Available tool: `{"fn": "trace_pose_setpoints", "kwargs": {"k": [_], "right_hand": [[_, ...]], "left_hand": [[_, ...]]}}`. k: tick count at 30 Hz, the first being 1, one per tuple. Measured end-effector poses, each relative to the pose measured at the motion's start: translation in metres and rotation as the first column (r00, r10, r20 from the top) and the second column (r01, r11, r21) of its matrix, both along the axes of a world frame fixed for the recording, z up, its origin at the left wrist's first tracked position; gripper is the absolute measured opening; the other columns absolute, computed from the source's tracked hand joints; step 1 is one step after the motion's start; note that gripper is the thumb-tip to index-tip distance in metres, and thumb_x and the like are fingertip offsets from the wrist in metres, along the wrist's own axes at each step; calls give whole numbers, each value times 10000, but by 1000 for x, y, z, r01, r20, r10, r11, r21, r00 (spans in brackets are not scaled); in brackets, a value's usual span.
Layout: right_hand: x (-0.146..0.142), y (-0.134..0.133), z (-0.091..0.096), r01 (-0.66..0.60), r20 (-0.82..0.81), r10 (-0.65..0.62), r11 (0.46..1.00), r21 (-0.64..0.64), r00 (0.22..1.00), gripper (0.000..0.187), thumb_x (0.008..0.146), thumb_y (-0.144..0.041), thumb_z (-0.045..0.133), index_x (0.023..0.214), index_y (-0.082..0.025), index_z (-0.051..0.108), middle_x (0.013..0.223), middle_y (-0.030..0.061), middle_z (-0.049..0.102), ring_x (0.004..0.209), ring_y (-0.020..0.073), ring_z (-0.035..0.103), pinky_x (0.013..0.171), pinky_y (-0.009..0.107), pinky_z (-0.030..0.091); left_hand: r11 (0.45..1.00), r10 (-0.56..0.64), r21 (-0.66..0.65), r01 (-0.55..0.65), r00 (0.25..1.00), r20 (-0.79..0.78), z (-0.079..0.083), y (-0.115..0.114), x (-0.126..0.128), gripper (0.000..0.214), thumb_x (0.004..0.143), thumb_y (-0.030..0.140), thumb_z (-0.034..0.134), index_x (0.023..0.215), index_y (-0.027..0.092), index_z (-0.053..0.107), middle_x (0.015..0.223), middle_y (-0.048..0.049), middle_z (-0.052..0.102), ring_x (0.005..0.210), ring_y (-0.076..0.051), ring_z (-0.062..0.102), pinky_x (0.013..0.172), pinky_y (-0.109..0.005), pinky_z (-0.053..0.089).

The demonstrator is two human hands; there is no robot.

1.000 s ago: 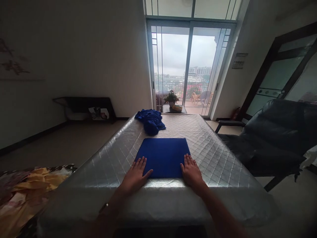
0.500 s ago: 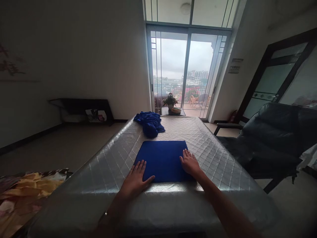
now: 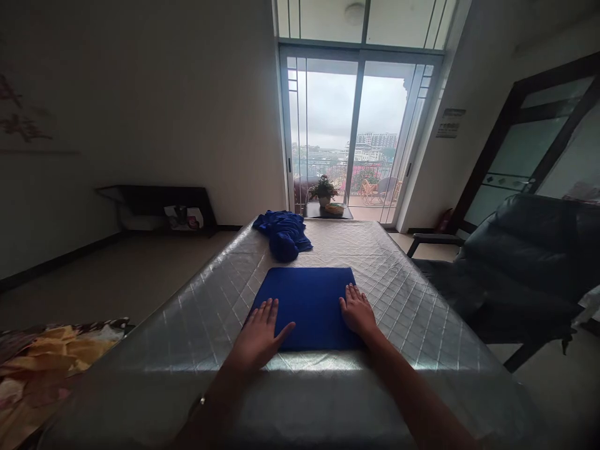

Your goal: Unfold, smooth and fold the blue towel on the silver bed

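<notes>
A flat blue rectangle of folded cloth [image 3: 309, 306] lies in front of me on a table with a shiny, quilted silver cover [image 3: 389, 294]. My left hand [image 3: 260, 331] rests flat over its left edge, thumb spread out toward the middle. On the right edge lies my right hand [image 3: 359, 309], palm down with fingers stretched forward. Neither hand grasps anything. Farther back, at the table's far left, sits a crumpled heap of blue cloth [image 3: 284, 234].
A black padded armchair [image 3: 510, 262] stands close on the right. Low on the left is a pile of yellowish and patterned fabric [image 3: 60, 356]. Beyond the table's far end, a potted plant [image 3: 324, 189] stands before the glass sliding door [image 3: 323, 112].
My left hand has shifted slightly up and inward on the blue cloth. The right hand stays nearly in place. The view has moved a little.
</notes>
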State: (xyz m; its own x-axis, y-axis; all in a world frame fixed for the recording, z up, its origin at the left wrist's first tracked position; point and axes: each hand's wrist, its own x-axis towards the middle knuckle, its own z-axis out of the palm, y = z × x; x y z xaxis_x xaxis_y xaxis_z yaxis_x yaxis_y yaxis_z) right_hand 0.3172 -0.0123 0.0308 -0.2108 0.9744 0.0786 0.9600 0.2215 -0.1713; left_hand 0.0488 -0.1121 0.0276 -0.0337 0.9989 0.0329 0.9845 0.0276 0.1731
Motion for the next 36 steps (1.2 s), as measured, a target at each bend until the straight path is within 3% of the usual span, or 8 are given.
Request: {"fn": "trace_pose_setpoints", "kwargs": {"k": [3, 6, 8, 12, 18, 23, 28, 36], "right_hand": [[1, 1, -1, -4, 1, 4, 1000, 8, 1000, 620, 1050, -354, 227, 1570, -22, 291, 1648, 136, 254, 1539, 233, 200, 1244, 401, 156], [4, 1, -4, -24, 28, 24, 1000, 5, 999, 606, 1052, -336, 229, 1577, -39, 287, 1652, 134, 243, 1542, 227, 187, 1241, 394, 165], [7, 2, -7, -45, 58, 45, 999, 7, 997, 588, 1046, -299, 237, 1582, -63, 292, 1658, 128, 226, 1543, 222, 179, 1242, 388, 163], [9, 2, -9, -53, 86, 51, 998, 20, 995, 583, 1041, -283, 236, 1588, -89, 290, 1661, 118, 221, 1543, 216, 182, 1241, 390, 174], [3, 1, -4, -22, 45, 22, 1000, 10, 999, 597, 1047, -323, 239, 1578, -57, 302, 1651, 130, 248, 1539, 218, 199, 1241, 394, 177], [2, 1, -1, -4, 18, 4, 1000, 4, 1000, 613, 1044, -330, 214, 1573, -30, 295, 1651, 119, 255, 1540, 225, 197, 1248, 390, 152], [1, 1, -3, -4, 29, 4, 1000, -1, 1000, 618, 1039, -326, 219, 1574, -26, 289, 1652, 130, 245, 1543, 223, 184, 1244, 392, 162], [4, 7, 11, -48, 63, 54, 995, -88, 997, 622, 1041, -344, 241, 1564, -15, 312, 1643, 159, 267, 1531, 253, 227, 1230, 401, 195]], "left_hand": [[989, -144, 41, 143, 989, 42, 7, 18, 47, 890, 959, 728, 124, 1599, 122, 242, 1670, -128, 173, 1552, -267, 161, 1258, -448, 187], [936, -352, 48, 349, 934, 65, 12, 45, 102, 833, 985, 673, 74, 1582, 142, 308, 1660, -114, 238, 1548, -233, 187, 1264, -429, 175], [908, -416, 79, 411, 907, 72, 12, 64, 131, 819, 998, 634, 46, 1577, 119, 313, 1658, -123, 250, 1550, -222, 183, 1270, -422, 154], [906, -419, 105, 410, 903, 94, 6, 88, 147, 795, 1012, 590, 37, 1575, 99, 308, 1648, -134, 284, 1547, -222, 198, 1271, -426, 155], [909, -415, 68, 411, 906, 78, -3, 80, 103, 803, 1000, 647, 88, 1586, 137, 289, 1660, -104, 248, 1552, -217, 177, 1273, -419, 153], [968, -247, -24, 249, 967, 54, -3, 73, 27, 866, 974, 699, 89, 1592, 117, 257, 1673, -106, 196, 1556, -249, 147, 1271, -462, 144], [998, -59, 20, 59, 998, -11, -15, 66, -41, 881, 968, 713, 94, 1593, 113, 256, 1669, -120, 205, 1553, -268, 166, 1266, -468, 150], [993, -56, 106, 59, 998, -31, -31, 66, -53, 918, 952, 745, 139, 1579, 91, 288, 1656, -152, 245, 1544, -288, 202, 1250, -481, 209]]}}
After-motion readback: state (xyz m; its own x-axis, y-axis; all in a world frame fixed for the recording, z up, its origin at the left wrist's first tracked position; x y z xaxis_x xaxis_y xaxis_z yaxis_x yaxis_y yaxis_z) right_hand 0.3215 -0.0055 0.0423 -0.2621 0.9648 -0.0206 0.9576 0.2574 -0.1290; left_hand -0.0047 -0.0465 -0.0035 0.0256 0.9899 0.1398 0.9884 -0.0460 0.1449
